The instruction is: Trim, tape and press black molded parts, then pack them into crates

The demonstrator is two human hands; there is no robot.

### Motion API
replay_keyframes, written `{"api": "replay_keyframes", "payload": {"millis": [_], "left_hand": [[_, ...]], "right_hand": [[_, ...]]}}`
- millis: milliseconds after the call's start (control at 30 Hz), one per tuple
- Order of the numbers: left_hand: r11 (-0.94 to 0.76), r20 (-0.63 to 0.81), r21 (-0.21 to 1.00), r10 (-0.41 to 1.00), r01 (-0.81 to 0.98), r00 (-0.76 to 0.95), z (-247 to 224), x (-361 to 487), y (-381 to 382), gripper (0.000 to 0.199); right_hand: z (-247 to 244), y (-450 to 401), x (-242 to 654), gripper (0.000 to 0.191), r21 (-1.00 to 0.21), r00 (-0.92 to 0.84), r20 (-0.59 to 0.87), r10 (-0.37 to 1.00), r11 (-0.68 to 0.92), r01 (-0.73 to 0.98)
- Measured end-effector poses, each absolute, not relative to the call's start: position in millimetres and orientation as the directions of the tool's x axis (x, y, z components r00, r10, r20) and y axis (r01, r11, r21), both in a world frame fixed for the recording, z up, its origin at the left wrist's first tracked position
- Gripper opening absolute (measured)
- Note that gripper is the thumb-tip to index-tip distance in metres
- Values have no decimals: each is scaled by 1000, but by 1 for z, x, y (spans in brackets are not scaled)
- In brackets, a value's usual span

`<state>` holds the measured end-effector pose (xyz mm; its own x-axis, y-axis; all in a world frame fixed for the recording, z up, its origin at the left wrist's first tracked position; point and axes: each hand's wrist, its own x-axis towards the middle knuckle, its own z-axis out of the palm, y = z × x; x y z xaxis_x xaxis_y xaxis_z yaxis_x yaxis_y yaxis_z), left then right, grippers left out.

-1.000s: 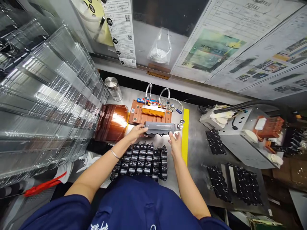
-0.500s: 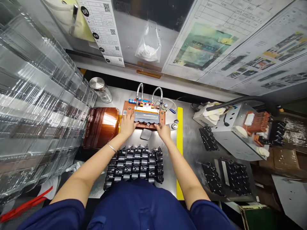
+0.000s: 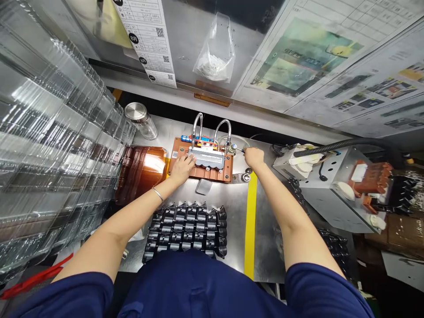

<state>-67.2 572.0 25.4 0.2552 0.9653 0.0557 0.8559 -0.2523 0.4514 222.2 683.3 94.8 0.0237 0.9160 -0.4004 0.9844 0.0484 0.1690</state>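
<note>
An orange-brown fixture lies on the metal bench, with a grey, wavy-edged part seated in it. My left hand rests on the left end of the fixture, fingers stretched out and touching the grey part. Closed in a fist, my right hand grips a blue-handled lever at the fixture's right side; most of the handle is hidden inside the fingers. Two bent metal hoses stand behind the grey part. A small grey flat piece lies just in front of the fixture.
Several black ribbed parts lie in rows near my body. Stacked clear plastic trays rise at the left, beside amber trays and a glass jar. A grey machine stands right of the yellow tape.
My right hand has left the front right edge of the fixture and moved right and back onto the blue-handled lever. My left hand stays on the fixture's left side, fingers now over the grey part.
</note>
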Motion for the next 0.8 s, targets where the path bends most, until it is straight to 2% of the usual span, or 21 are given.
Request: {"api": "replay_keyframes", "payload": {"millis": [133, 200, 267, 300, 367, 467, 567, 633, 667, 733, 800], "left_hand": [[-218, 17, 525, 969, 823, 247, 32, -70, 571, 34], [-197, 9, 557, 973, 807, 231, 35, -72, 573, 32], [-125, -6, 588, 987, 799, 159, 40, -71, 577, 33], [-52, -30, 601, 996, 798, 88, 42, -70, 579, 36], [136, -117, 608, 990, 783, -81, 48, -65, 584, 46], [350, -276, 571, 934, 742, -228, 58, -57, 579, 53], [412, -365, 611, 904, 676, -220, 70, -55, 547, 49], [368, -310, 699, 928, 613, -204, 79, -59, 512, 50], [296, -230, 748, 955, 594, -187, 83, -62, 493, 50], [69, -3, 801, 994, 595, -111, 93, -71, 457, 41], [-173, 212, 778, 977, 604, 7, 103, -79, 428, 30]], "right_hand": [[95, 685, 225, 27, -18, 15, -251, 968, -20, 1000], [94, 673, 218, 31, -69, 39, -191, 981, -53, 996], [90, 653, 205, 35, -101, 48, -146, 988, -63, 993], [85, 642, 197, 37, -157, 45, -148, 988, -69, 985], [73, 619, 180, 41, -369, 42, -195, 980, -113, 923], [58, 580, 163, 55, -698, 65, -281, 958, -250, 671], [56, 537, 159, 67, -814, 74, -297, 952, -293, 501], [64, 507, 162, 63, -866, 32, -265, 964, -252, 431], [69, 494, 164, 57, -889, 4, -235, 972, -217, 404], [83, 471, 167, 45, -919, -37, -163, 986, -138, 368], [97, 454, 164, 37, -919, -39, -110, 993, -87, 385]]}}
